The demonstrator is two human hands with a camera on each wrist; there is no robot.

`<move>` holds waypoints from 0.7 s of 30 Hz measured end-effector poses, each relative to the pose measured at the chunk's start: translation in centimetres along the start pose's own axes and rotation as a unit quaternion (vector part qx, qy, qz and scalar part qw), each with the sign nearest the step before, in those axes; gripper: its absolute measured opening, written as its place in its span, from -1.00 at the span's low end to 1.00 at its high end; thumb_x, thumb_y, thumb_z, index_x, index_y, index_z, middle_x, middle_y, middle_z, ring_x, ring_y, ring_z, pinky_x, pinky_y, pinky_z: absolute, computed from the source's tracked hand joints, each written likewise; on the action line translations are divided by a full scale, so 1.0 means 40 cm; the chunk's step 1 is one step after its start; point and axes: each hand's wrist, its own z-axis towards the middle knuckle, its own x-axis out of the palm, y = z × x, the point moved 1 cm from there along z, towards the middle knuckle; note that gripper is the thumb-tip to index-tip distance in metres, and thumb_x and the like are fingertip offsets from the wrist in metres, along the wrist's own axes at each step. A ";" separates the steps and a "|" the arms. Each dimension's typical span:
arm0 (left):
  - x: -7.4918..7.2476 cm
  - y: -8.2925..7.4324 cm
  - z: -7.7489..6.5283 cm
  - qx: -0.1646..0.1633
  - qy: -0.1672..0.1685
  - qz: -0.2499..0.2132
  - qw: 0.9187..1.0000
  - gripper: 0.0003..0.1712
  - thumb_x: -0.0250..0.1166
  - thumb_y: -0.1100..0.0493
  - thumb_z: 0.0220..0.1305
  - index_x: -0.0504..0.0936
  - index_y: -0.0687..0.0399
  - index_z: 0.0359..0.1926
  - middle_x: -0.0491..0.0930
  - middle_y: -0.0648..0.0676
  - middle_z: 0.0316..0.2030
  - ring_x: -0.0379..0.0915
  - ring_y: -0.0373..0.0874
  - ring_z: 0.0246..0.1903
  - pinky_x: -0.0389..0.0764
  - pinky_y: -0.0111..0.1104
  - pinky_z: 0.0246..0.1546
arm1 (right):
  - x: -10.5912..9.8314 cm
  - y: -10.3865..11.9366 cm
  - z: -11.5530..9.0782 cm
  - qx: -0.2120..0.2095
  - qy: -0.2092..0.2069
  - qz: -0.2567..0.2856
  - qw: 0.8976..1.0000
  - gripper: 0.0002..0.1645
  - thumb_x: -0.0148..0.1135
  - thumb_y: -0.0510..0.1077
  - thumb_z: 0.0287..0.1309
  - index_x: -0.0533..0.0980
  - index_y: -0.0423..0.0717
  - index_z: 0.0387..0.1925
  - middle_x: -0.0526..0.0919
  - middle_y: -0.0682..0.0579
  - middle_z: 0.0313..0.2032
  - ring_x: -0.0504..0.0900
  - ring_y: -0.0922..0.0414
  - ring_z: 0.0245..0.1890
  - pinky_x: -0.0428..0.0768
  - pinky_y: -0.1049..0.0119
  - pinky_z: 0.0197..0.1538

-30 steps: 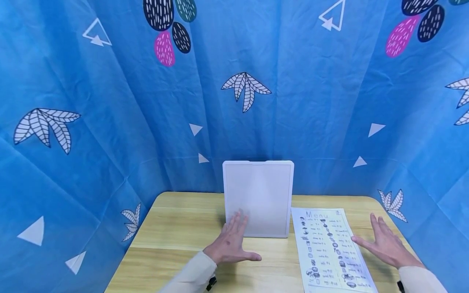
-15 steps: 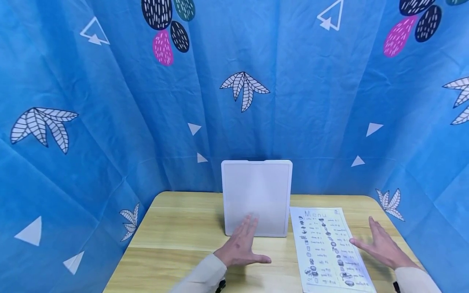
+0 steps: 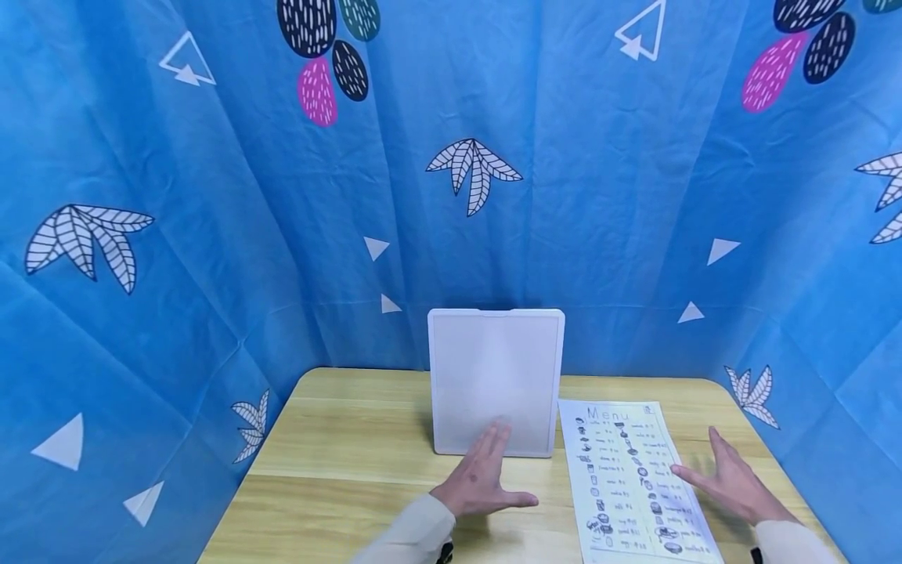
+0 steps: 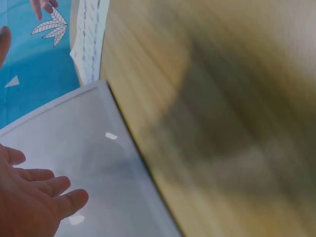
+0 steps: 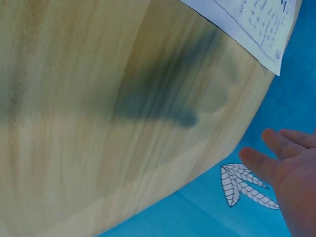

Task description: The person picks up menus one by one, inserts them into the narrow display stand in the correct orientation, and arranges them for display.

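Observation:
In the head view, a white rectangular board (image 3: 496,368) stands upright at the back middle of the wooden table. My left hand (image 3: 479,478) hovers in front of its lower edge, fingers extended and thumb spread to the right, holding nothing. The left wrist view also shows that hand (image 4: 34,197) with its fingers apart over the board (image 4: 98,123). A paper sheet headed "Menu" (image 3: 620,462), with handwritten lines and small drawings, lies right of the board. Beside the sheet's right edge hangs my right hand (image 3: 736,482), fingers straight, above the table; nothing is in it.
The light wooden table (image 3: 338,454) has rounded back corners. A blue patterned curtain (image 3: 395,196) encloses it at the back and on both sides, close behind the board.
My left hand has moved to the right and slightly nearer me, across the front of the board. My right hand has drifted slightly left and down. Board and sheet stay put.

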 end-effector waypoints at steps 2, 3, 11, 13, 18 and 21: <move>0.013 -0.002 0.002 -0.012 0.001 -0.018 1.000 0.39 0.41 -0.47 -0.01 -0.07 0.14 0.57 0.01 0.20 0.53 0.00 0.10 0.48 0.22 -0.02 0.39 | 0.002 0.000 0.001 0.007 0.006 0.002 1.000 0.43 0.20 0.37 0.25 -0.39 -0.63 0.39 -0.13 -0.80 0.25 -0.03 -0.71 0.21 0.09 -0.57 0.14; 0.019 -0.004 0.003 -0.017 0.000 -0.028 0.999 0.38 0.43 -0.46 -0.02 -0.06 0.14 0.57 0.02 0.20 0.53 0.01 0.09 0.48 0.23 -0.03 0.39 | 0.003 0.000 0.001 0.011 0.009 0.003 1.000 0.43 0.20 0.38 0.24 -0.38 -0.63 0.39 -0.13 -0.80 0.25 -0.03 -0.71 0.20 0.11 -0.57 0.14; 0.076 -0.019 0.015 -0.046 -0.011 -0.079 0.996 0.40 0.44 -0.48 -0.07 -0.02 0.13 0.57 0.04 0.19 0.52 0.17 0.13 0.41 0.36 -0.04 0.31 | 0.022 -0.007 0.009 0.037 0.027 0.036 0.998 0.44 0.20 0.37 0.26 -0.45 -0.58 0.40 -0.17 -0.78 0.26 -0.02 -0.68 0.23 0.12 -0.53 0.18; 0.088 -0.022 0.020 -0.051 -0.014 -0.090 0.995 0.41 0.45 -0.47 -0.09 -0.02 0.12 0.57 0.05 0.19 0.51 0.17 0.14 0.41 0.36 -0.03 0.31 | 0.028 -0.008 0.011 0.044 0.031 0.048 0.997 0.46 0.21 0.37 0.25 -0.46 -0.58 0.40 -0.16 -0.77 0.27 0.01 -0.66 0.25 0.14 -0.52 0.19; 0.121 -0.030 0.035 -0.059 -0.012 -0.109 0.992 0.41 0.51 -0.42 -0.11 0.01 0.14 0.55 0.09 0.19 0.49 0.18 0.13 0.41 0.37 -0.06 0.31 | 0.040 -0.006 0.015 0.051 0.037 0.063 0.996 0.47 0.23 0.37 0.23 -0.47 -0.57 0.40 -0.09 -0.74 0.29 0.08 -0.61 0.26 0.21 -0.49 0.19; 0.140 -0.037 0.044 -0.060 -0.012 -0.112 0.992 0.41 0.52 -0.43 -0.14 0.03 0.13 0.55 0.13 0.18 0.48 0.21 0.11 0.39 0.40 -0.08 0.29 | 0.042 -0.003 0.017 0.056 0.042 0.073 0.995 0.47 0.23 0.37 0.23 -0.48 -0.55 0.41 -0.09 -0.73 0.29 0.07 -0.60 0.28 0.21 -0.48 0.20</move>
